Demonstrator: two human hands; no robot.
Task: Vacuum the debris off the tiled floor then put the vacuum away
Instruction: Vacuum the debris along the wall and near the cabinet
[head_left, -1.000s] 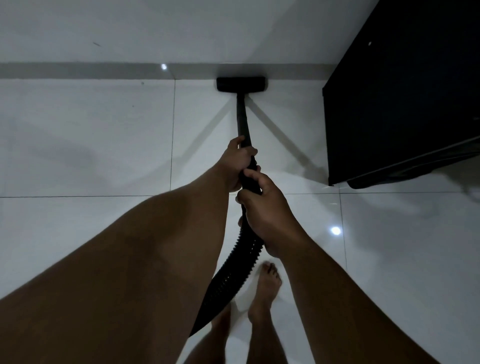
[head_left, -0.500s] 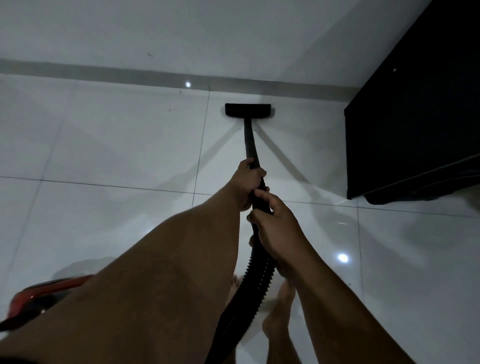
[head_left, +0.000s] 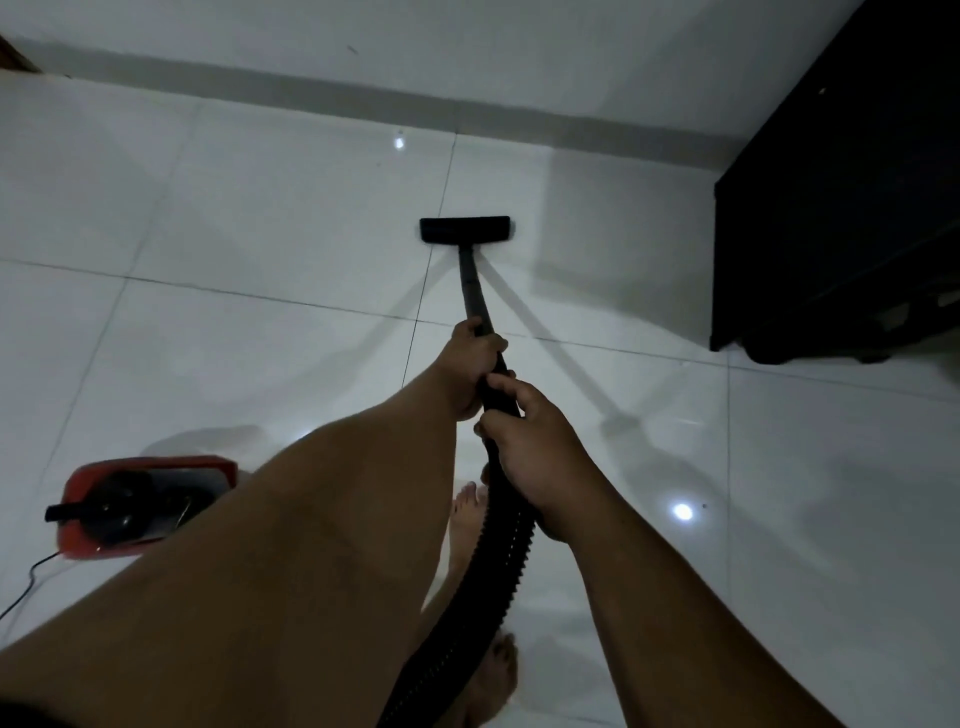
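Pulled back from the skirting, the floor head (head_left: 465, 229) now sits on open tile. Right hand (head_left: 535, 457) grips the ribbed hose (head_left: 493, 551), left hand (head_left: 470, 366) grips the wand (head_left: 474, 293). Red canister (head_left: 140, 506) sits left; dark cabinet (head_left: 841, 208) bounds the right.

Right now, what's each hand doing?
Left hand: closed around the wand, farther along it.
Right hand: closed around the same tube, where the hose begins.

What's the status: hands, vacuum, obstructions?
Left hand and right hand both grip wand. Nozzle flat on tiles. Cabinet to its right, apart.
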